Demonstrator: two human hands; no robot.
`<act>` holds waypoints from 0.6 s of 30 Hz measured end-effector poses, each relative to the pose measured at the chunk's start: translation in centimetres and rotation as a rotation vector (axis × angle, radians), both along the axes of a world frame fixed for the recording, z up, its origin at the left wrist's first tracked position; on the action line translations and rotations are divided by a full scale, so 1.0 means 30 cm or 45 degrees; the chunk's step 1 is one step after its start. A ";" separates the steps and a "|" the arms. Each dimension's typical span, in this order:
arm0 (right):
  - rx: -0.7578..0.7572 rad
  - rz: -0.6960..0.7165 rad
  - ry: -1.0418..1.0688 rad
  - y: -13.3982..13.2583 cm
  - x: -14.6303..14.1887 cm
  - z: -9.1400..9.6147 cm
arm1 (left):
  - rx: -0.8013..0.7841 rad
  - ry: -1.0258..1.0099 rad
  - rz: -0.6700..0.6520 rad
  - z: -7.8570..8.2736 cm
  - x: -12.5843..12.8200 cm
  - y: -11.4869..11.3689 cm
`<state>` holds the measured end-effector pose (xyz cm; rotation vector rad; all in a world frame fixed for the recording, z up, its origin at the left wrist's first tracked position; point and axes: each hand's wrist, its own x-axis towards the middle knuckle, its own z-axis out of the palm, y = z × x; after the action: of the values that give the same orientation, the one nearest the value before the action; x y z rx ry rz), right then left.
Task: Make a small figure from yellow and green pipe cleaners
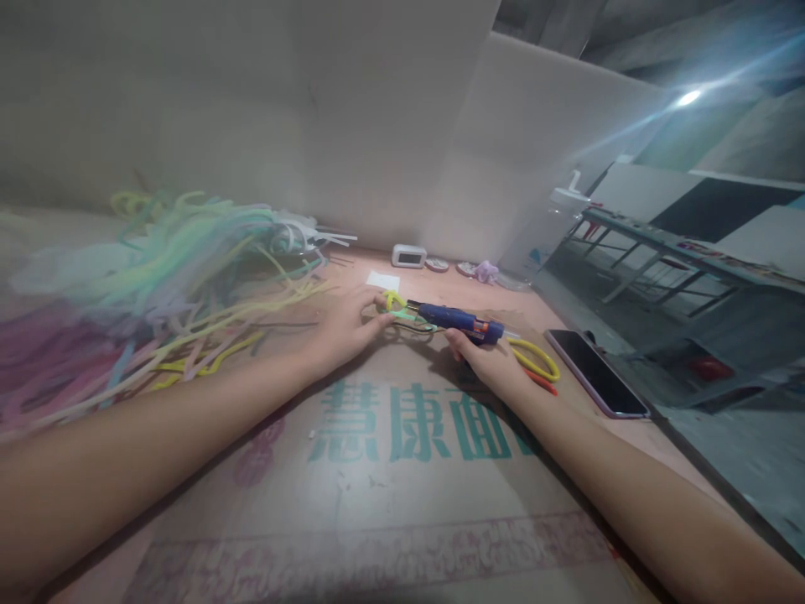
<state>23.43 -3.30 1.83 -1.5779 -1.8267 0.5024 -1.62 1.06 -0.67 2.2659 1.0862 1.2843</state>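
My right hand (484, 356) grips a blue glue gun (462, 321), its nozzle pointing left over the cardboard sheet (377, 503). My left hand (349, 327) pinches a small bent piece of yellow and green pipe cleaner (396, 306) right at the gun's tip. Both hands rest low on the cardboard near the middle of the table.
A big heap of coloured pipe cleaners (157, 277) fills the left side. Yellow and red loops (537, 365) lie by my right wrist, a phone (596, 372) to their right near the table edge. A small white clock (408, 256) and little items stand by the back wall.
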 end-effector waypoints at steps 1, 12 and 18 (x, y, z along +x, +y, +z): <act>-0.002 -0.002 0.007 0.001 0.000 -0.001 | 0.002 -0.003 -0.005 0.000 0.000 0.000; 0.017 0.047 0.043 0.019 0.019 -0.023 | -0.024 0.007 -0.096 -0.009 0.001 0.006; 0.029 0.044 0.414 0.034 0.023 -0.009 | -0.076 0.230 -0.243 -0.021 0.009 0.002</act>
<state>24.11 -2.27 1.56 -1.3604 -1.6078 0.7069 -1.35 1.12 -1.29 2.4101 0.9241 0.9762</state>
